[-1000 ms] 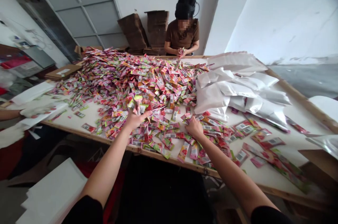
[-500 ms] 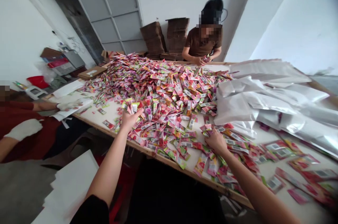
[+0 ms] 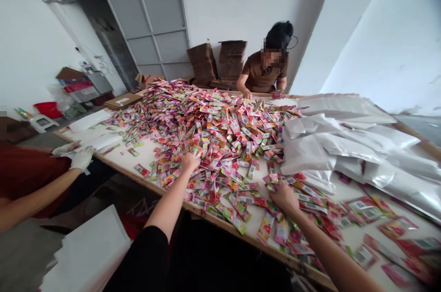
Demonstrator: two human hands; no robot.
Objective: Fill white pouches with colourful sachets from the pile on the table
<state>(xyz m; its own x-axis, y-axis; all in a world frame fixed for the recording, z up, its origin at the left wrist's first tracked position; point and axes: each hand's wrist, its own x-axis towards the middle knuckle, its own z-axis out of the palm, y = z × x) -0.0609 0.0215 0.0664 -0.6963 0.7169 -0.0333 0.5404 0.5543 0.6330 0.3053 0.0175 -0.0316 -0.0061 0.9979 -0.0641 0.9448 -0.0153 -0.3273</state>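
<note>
A large heap of small pink, red and green printed sachets [image 3: 213,120] covers the middle of the table. My left hand [image 3: 190,162] reaches into the near side of the heap, fingers curled around sachets there; the fingertips are partly hidden among them. To the right, my right hand [image 3: 285,198] is low over a looser spread of sachets, its fingers bent and closed on some at the tips. Just beyond this hand lie filled silvery-white bags [image 3: 310,145].
Flat clear bags [image 3: 337,103] are stacked at the far right. Across the table a person in a brown shirt [image 3: 263,71] handles sachets. At the left, a co-worker's gloved hand [image 3: 82,158] rests by white sheets [image 3: 99,142]. A white stack [image 3: 89,246] stands below the table edge.
My left hand has moved right and down into the heap from above its left part. My right hand stays almost in place. The co-worker's gloved hands have come together at the white sheets.
</note>
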